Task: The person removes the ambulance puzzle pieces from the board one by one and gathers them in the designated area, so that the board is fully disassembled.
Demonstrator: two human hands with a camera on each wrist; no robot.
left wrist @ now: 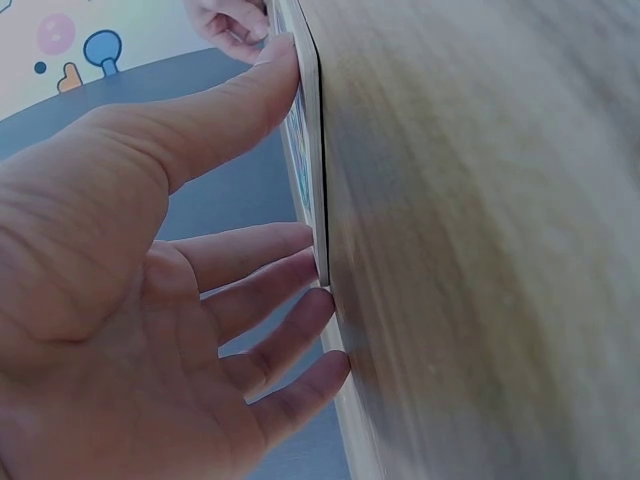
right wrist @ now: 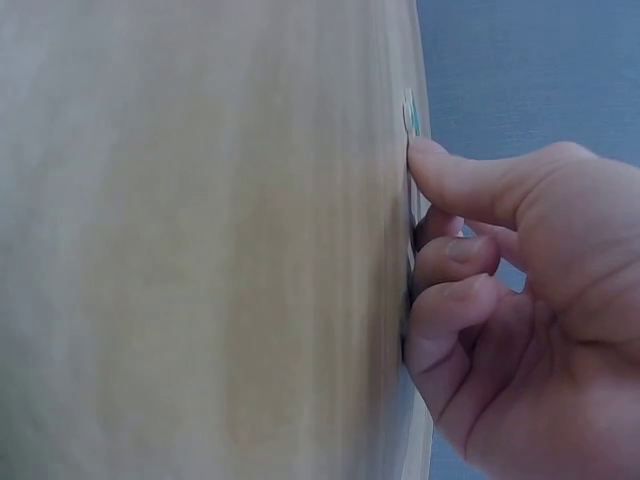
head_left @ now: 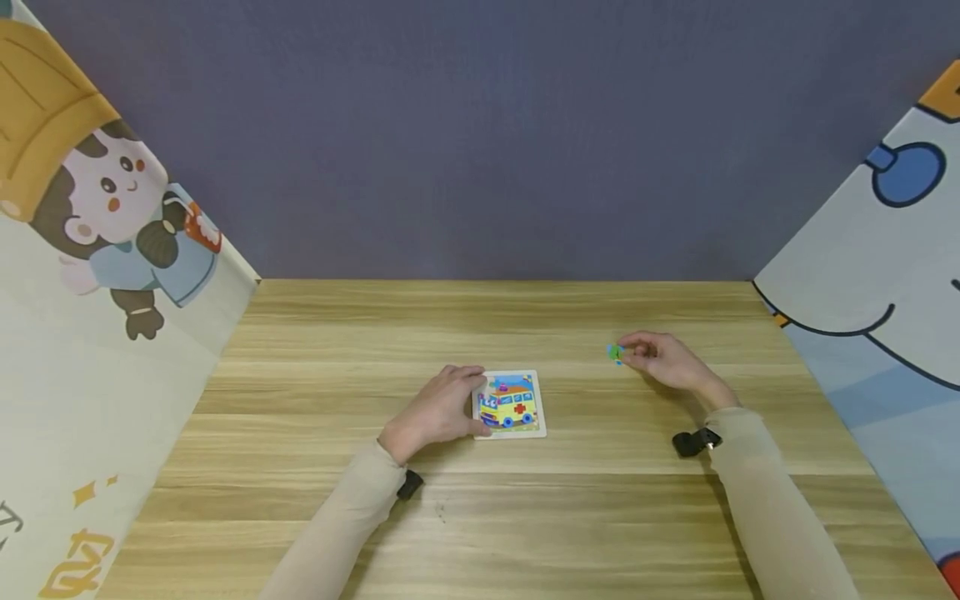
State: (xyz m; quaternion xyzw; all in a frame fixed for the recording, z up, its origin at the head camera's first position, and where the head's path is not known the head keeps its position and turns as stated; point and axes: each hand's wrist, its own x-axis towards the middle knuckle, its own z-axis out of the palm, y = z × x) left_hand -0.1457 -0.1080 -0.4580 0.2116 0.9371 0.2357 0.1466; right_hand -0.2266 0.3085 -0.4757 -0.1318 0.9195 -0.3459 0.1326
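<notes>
A small square jigsaw puzzle (head_left: 516,410) in a white frame, with a yellow ambulance picture, lies on the wooden table. My left hand (head_left: 441,408) rests along its left side, thumb at the near corner and fingertips at the far one. In the left wrist view, that hand's fingers (left wrist: 265,290) are spread and only slightly bent against the board's edge (left wrist: 318,200). Right of the puzzle and farther back, my right hand (head_left: 667,360) pinches a small green-and-blue puzzle piece (head_left: 615,353) by thumb and index finger, close over the table; its other fingers (right wrist: 455,285) are curled in.
The wood-grained table (head_left: 360,325) ends at a dark blue-grey wall (head_left: 480,150) behind. Printed cartoon panels stand on the left (head_left: 67,350) and right (head_left: 862,275). Black wrist cameras (head_left: 696,442) sit on both sleeves.
</notes>
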